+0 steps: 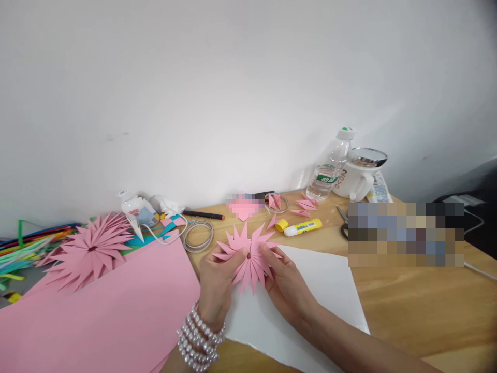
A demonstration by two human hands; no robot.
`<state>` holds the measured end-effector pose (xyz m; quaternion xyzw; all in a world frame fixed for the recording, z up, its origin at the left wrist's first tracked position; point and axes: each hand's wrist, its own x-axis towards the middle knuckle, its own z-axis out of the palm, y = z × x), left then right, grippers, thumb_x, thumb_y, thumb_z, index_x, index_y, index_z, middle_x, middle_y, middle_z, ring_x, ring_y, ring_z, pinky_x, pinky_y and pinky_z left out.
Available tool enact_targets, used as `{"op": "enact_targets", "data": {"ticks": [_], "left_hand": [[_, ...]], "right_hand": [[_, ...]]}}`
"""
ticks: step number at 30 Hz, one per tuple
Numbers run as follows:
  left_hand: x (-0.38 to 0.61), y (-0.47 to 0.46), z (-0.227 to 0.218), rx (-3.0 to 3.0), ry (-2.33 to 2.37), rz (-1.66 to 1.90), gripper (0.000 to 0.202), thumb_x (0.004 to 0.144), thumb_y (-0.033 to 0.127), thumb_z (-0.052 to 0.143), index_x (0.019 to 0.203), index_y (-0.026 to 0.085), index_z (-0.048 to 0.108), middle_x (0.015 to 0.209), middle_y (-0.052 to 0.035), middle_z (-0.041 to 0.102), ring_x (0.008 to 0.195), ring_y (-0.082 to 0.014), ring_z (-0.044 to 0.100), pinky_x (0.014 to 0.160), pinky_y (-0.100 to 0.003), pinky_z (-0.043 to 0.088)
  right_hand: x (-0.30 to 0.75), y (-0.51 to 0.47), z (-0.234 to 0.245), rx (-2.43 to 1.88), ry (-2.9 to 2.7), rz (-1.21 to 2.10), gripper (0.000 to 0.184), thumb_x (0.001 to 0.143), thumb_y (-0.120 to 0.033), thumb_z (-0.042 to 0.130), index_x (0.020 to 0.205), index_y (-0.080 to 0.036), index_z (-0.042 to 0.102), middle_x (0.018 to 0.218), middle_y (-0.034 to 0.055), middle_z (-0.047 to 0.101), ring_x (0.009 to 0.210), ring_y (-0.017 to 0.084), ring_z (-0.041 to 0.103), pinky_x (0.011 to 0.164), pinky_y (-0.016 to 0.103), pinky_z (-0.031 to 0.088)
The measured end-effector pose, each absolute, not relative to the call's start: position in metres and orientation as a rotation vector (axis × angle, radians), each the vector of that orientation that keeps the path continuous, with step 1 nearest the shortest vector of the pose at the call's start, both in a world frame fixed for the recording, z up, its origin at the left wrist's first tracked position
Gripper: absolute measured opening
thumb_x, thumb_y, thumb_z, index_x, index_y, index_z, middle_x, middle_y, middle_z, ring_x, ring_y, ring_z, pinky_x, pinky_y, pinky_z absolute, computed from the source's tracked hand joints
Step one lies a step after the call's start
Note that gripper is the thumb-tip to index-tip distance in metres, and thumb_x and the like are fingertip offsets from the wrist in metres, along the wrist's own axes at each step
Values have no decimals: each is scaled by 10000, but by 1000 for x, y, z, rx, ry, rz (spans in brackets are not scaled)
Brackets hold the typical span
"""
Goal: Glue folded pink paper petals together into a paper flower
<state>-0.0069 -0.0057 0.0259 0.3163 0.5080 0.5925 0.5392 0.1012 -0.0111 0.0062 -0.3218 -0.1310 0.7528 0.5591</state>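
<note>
Between my two hands is a pink folded-paper star flower [252,269], its many points spread round a small hole in the middle. My left hand [219,277] grips its left side, thumb near the centre. My right hand [287,285] pinches the right side, thumb on top and fingers partly hidden beneath. Under them lies a white sheet [318,280]. A yellow glue stick [305,227] rests just beyond, its yellow cap [281,225] beside it. Small folded pink paper pieces [306,203] are scattered behind the glue stick.
At left, another pink paper star [91,248] lies by large pink sheets [128,305] and coloured strips [34,248]. A black marker [204,214] and a coiled cable [198,237] lie behind. A water bottle [328,168], white mug [355,178] and scissors [344,224] are at right.
</note>
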Motion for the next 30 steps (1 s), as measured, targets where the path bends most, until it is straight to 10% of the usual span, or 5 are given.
{"op": "enact_targets", "data": {"ticks": [30], "left_hand": [[-13,-5,32,774,1161,1210,234,562,198,766,768,110,701,725,-79,710,677,-205,646,635,-298,505]], "right_hand": [[103,-9,8,-813,-336,1770,244,576,-302,787,683,-157,621,670,6,643,661,130,589,634,244,470]]}}
